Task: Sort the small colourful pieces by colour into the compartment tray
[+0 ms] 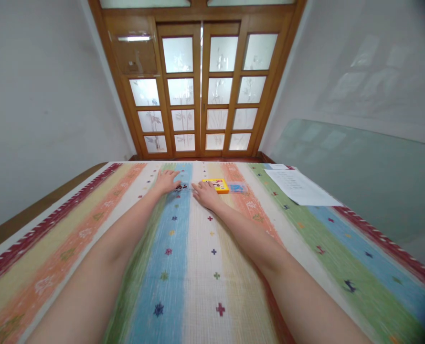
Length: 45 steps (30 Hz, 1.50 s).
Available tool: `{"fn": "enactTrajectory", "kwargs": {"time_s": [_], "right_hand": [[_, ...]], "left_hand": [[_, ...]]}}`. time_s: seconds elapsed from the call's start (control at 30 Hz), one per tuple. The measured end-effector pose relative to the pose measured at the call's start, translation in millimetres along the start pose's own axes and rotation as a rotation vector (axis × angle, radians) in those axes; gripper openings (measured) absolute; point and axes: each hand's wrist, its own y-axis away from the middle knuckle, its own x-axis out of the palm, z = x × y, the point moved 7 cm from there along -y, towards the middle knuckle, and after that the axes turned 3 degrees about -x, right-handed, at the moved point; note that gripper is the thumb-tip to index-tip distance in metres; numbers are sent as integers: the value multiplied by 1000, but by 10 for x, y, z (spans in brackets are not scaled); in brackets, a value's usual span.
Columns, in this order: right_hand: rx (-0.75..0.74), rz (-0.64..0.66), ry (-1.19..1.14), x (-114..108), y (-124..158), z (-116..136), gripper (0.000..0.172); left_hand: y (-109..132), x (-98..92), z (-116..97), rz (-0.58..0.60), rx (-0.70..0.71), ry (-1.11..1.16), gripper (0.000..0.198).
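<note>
My left hand rests on the striped tablecloth with its fingers spread. Its thumb side is at a small clear packet with dark bits in it. From the other side my right hand reaches in, fingers stretched out, the foremost one near the packet's right end. Whether either hand touches the packet is too small to tell. A yellow box with printing on top lies right beside my right hand, partly covered by it. Against the box's right end is a clear bag with something blue inside.
White printed sheets lie at the table's right side. Beyond the far edge stand wooden doors with frosted panes. A pale green panel leans along the right wall. A bare brown strip runs down the left.
</note>
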Motion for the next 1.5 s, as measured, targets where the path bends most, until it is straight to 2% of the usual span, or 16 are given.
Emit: {"fn": "enactTrajectory", "kwargs": {"time_s": [0.13, 0.27, 0.37, 0.57, 0.87, 0.97, 1.1, 1.2, 1.33, 1.5], "right_hand": [[6, 23, -12, 14, -23, -41, 46], [-32, 34, -23, 31, -42, -53, 43], [-33, 45, -36, 63, -53, -53, 42], [-29, 22, -73, 88, -31, -54, 43], [-9, 90, -149, 143, -4, -82, 56], [81, 81, -150, 31, 56, -228, 56], [233, 16, -103, -145, 317, -568, 52], [365, 46, -74, -107, 571, -856, 57], [352, 148, -90, 76, 718, -1001, 67], [345, 120, -66, 91, 684, -1009, 59]], "left_hand": [[83, 38, 91, 43, 44, 20, 55], [219, 153, 134, 100, 94, 67, 55], [344, 244, 106, 124, 114, 91, 59], [551, 385, -3, 196, 63, 30, 68], [585, 399, -33, 266, 86, 3, 73], [618, 381, -54, 248, 80, 5, 73], [672, 358, -70, 171, 53, -4, 69], [679, 348, -4, 101, -36, -26, 71], [661, 409, 102, 134, -146, -14, 76], [613, 462, 85, 185, -167, 5, 76]]}}
